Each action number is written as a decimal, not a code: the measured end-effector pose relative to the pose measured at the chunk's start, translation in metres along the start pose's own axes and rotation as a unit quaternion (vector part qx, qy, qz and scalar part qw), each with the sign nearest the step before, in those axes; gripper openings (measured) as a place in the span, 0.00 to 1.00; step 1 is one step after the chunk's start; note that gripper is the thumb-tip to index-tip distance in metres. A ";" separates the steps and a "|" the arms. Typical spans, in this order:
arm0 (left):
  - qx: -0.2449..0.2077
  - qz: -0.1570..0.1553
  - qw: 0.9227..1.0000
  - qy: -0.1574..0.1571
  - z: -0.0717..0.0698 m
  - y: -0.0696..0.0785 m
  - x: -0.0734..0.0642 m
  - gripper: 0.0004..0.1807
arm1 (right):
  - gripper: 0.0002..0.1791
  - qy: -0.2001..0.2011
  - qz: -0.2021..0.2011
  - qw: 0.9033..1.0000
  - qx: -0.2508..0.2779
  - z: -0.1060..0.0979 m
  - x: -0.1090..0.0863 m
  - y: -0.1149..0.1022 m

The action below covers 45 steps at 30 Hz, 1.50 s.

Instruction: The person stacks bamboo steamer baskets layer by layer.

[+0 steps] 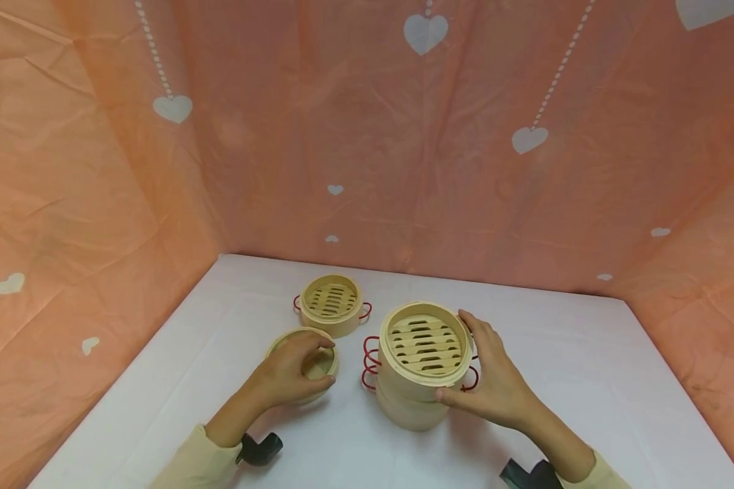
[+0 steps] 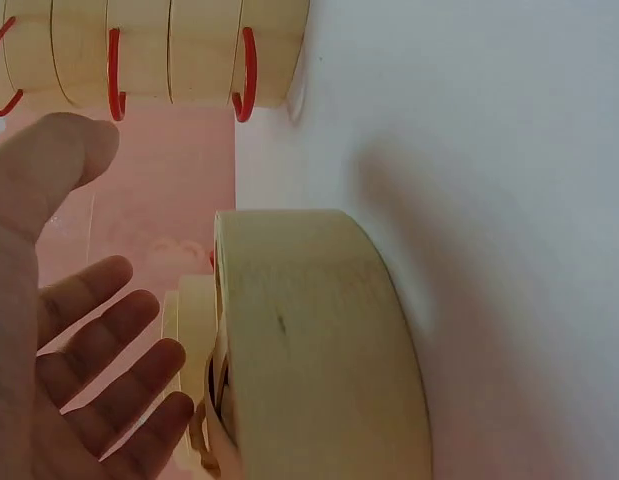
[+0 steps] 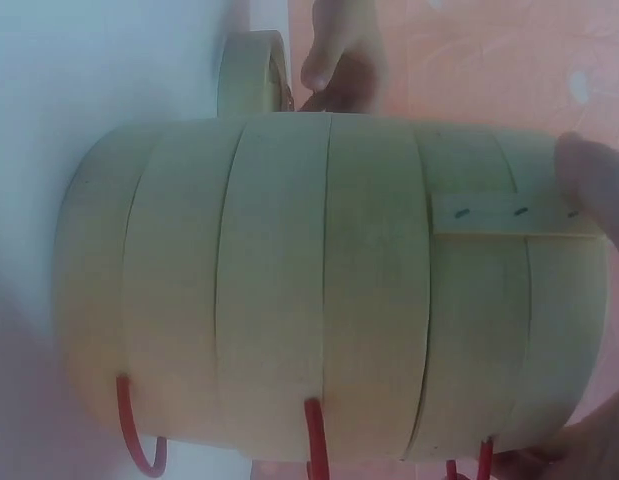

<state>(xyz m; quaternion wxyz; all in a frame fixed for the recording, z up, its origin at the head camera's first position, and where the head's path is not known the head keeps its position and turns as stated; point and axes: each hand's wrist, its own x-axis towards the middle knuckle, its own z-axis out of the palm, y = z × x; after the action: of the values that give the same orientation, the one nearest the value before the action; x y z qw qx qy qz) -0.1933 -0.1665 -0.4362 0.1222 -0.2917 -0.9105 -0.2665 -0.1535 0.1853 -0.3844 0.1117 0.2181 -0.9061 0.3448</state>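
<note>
The right hand [image 1: 498,382] grips a tall pale-bamboo steamer stack [image 1: 421,370], best held upright; the left hand [image 1: 289,370], loosely spread, should pinch that small round bamboo basket [image 2: 324,340] squarely.

Creased orange-pink cloth [image 1: 318,136] rises behind the white table [image 1: 556,339] and along its left and right sides. Pale hearts [image 1: 425,34] dot the cloth, some ending dotted lines [image 1: 153,51] high above the table, smaller ones near its far edge.
</note>
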 end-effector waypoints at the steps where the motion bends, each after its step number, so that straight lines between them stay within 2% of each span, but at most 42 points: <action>1: 0.005 0.007 1.000 0.006 -0.001 -0.001 0.000 0.25 | 0.65 0.000 -0.001 1.000 0.000 0.000 0.001 0.000; 3: 0.012 0.019 1.000 0.013 -0.004 -0.003 -0.001 0.25 | 0.64 0.002 -0.005 1.000 0.001 -0.001 0.002 0.000; 5: 0.014 0.017 1.000 0.011 -0.008 -0.004 -0.002 0.26 | 0.64 0.003 -0.007 1.000 0.003 -0.001 0.004 0.000; 8: 0.024 -0.007 1.000 -0.001 -0.014 -0.004 -0.006 0.27 | 0.64 0.003 -0.005 1.000 0.008 -0.001 0.004 -0.001; 12: 0.064 -0.036 0.997 -0.017 -0.019 -0.004 -0.013 0.28 | 0.64 -0.004 0.003 1.000 0.011 0.000 0.001 0.000; 16: 0.087 -0.046 0.995 -0.027 -0.018 -0.008 -0.018 0.29 | 0.63 -0.006 0.005 1.000 0.004 0.000 -0.003 0.001; 22: 0.093 -0.053 0.994 -0.033 -0.017 -0.015 -0.025 0.26 | 0.62 -0.014 0.002 1.000 -0.014 -0.002 -0.005 0.002; 36: 0.078 -0.061 0.995 -0.027 -0.026 -0.013 -0.028 0.23 | 0.62 -0.016 -0.003 1.000 -0.015 -0.007 -0.001 0.003; 42: 0.041 -0.066 0.997 0.004 -0.030 -0.017 -0.018 0.25 | 0.61 -0.015 -0.006 1.000 -0.016 -0.007 0.000 0.002; 45: 0.022 -0.053 0.998 0.023 -0.032 -0.018 -0.008 0.24 | 0.61 -0.018 -0.005 1.000 -0.016 -0.006 0.000 0.002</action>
<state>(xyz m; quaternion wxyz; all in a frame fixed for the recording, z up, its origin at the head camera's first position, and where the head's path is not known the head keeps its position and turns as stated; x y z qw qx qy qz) -0.1957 -0.2006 -0.4204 0.1353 -0.2340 -0.9273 -0.2590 -0.1539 0.1914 -0.3812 0.1008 0.2273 -0.9122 0.3257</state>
